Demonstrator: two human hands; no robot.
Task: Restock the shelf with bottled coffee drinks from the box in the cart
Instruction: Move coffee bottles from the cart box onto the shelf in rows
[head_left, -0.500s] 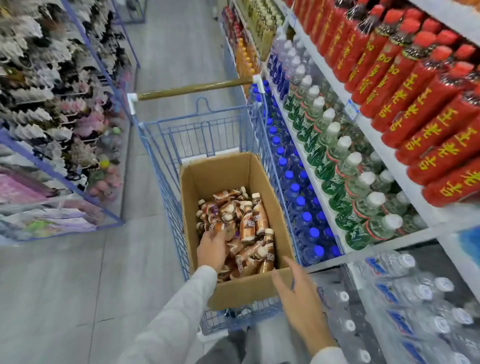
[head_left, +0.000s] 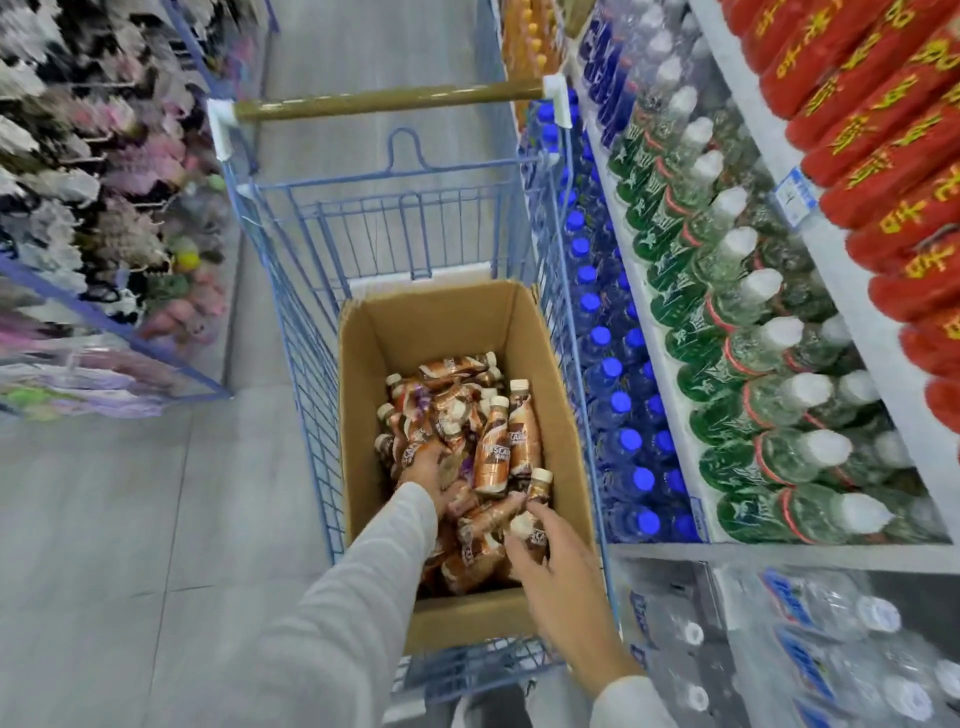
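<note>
At 6 o'clock, the cardboard box (head_left: 441, 332) holds heaped coffee bottles (head_left: 493, 447), label partly "ESCAF"; my right hand (head_left: 566, 577) grips one; my left hand (head_left: 426, 467) lies among them, and I cannot tell its grip.

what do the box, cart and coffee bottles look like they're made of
Box: matte brown cardboard, by its folded edges. Cart: thin blue-coated wire grid, likely metal. Coffee bottles: glossy brown printed sleeves and cream caps, probably plastic, though the sleeves hide the bottle walls.
</note>
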